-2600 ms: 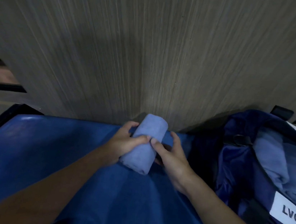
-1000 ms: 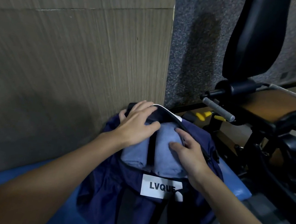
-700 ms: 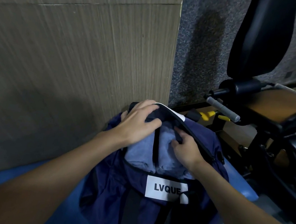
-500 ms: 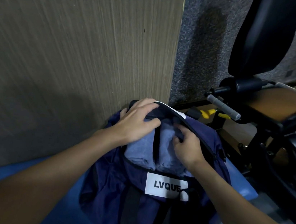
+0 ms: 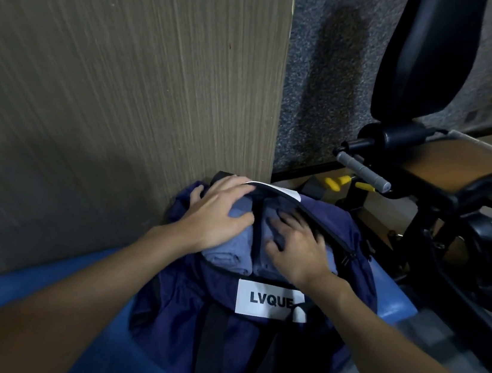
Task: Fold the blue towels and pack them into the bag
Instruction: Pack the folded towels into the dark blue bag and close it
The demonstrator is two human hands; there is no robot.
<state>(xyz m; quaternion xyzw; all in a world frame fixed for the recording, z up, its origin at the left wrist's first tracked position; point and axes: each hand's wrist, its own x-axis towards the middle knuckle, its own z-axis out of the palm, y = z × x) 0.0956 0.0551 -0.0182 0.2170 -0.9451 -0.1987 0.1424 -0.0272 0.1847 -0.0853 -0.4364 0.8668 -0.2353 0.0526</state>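
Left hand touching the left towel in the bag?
Touching. Head view shows the left hand pressed flat on the left towel inside the bag.

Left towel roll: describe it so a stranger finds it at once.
Find the navy bag with the white LVQUE label by the wall. In its mouth, the pale left roll lies under the left hand, parted by a black strap from the right roll.

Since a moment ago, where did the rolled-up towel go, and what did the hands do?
The roll held on the blue surface went into the bag, which shows two towels side by side. The left hand presses flat on the left towel. The right hand, curled at the zip edge before, spread flat on the right towel. The bag stayed put.
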